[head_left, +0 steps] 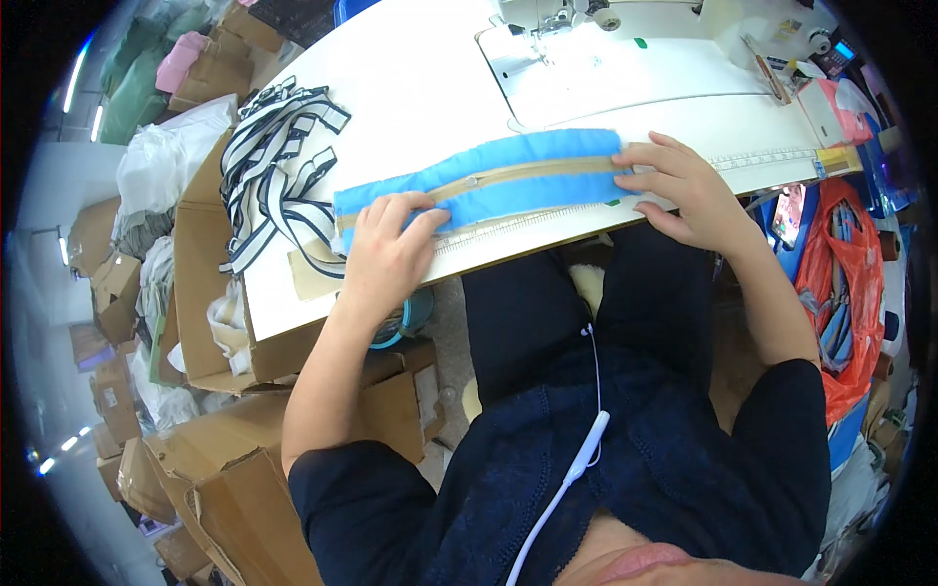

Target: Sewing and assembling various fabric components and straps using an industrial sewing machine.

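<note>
A long blue fabric strip [518,195] with a tan zipper along its middle lies across the front of the white table. At its left end my left hand [389,244] is closed, with bent fingers and thumb on the cloth. The small zipper pull [471,181] sits to the right of that hand. My right hand [684,195] is at the other end, fingers spread and their tips touching the strip's edge. Beneath the strip, a ruler scale [508,227] runs along the table's front edge. What lies under my left fingers is hidden.
Black-and-white straps [278,166] are heaped at the table's left. A sewing machine [557,29] stands at the back. Cardboard boxes [234,488] crowd the left floor. On the right hangs a red plastic bag [840,283], near a phone [788,215].
</note>
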`<state>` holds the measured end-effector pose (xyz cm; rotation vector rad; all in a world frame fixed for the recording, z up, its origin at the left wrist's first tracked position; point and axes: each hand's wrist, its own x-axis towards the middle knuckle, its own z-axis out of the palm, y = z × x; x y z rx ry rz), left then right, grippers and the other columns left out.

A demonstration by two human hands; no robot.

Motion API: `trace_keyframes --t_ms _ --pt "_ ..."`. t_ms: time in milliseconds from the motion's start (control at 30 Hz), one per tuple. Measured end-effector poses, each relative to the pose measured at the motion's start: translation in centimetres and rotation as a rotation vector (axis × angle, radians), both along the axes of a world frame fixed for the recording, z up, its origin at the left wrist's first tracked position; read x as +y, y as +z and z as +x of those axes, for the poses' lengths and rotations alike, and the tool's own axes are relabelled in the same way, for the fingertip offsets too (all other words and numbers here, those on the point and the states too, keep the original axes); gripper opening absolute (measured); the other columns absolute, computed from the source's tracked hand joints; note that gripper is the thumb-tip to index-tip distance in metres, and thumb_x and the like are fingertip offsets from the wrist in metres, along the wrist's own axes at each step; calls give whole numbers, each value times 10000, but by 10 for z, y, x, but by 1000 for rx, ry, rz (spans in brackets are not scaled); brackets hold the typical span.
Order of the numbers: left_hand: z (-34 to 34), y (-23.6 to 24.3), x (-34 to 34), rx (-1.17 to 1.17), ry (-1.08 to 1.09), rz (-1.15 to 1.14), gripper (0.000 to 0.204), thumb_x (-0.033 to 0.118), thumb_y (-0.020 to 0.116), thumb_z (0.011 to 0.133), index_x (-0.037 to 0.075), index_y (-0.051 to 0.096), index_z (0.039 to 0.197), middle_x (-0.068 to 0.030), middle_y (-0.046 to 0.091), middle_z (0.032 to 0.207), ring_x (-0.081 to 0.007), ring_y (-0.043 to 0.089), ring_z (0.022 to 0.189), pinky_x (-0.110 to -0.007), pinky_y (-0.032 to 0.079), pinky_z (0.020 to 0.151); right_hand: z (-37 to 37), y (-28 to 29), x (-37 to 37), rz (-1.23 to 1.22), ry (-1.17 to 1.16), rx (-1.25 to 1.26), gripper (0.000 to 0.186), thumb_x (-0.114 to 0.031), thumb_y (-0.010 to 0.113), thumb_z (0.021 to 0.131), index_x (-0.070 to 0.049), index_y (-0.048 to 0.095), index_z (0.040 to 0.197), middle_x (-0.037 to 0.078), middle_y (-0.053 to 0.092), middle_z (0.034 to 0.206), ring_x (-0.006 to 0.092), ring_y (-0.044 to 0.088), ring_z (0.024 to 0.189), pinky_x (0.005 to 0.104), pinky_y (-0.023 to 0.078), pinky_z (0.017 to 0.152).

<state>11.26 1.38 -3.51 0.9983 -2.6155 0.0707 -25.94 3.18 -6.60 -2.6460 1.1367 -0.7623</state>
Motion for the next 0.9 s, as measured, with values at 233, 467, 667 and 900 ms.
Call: trace_keyframes --t_ms 233,467,667,900 --pt "10 -10 -37 -69 46 -219 225 7 653 703 101 670 907 -32 585 925 -226 558 861 -358 439 739 16 -8 -48 -37 -18 131 332 -83 604 886 -104 634 1216 58 564 1351 219 514 1256 406 364 1107" --pt "-8 29 -42 -87 120 114 234 88 741 705 76 669 927 -70 592 963 -277 566 931 -393 451 805 22 -20 -54 -94 -96 125 302 -70 567 917 -111 649 1205 45 571 1351 193 490 1292 409 340 1122" --pt "-89 36 -54 27 -141 114 452 138 686 816 138 608 1262 -116 504 1395 -332 403 1349 -449 344 1097 20 -21 -57 -169 -84 162 309 -98 576 904 -127 656 1201 35 571 1350 186 563 1191 398 390 1067" --pt "-100 -28 -59 -56 -12 180 437 203 552 936 274 541 1366 -41 421 1491 -292 349 1398 -556 232 1134 18 -23 -56 -96 -86 10 303 -83 584 886 -132 675 1171 56 594 1319 215 561 1183 405 393 1059"
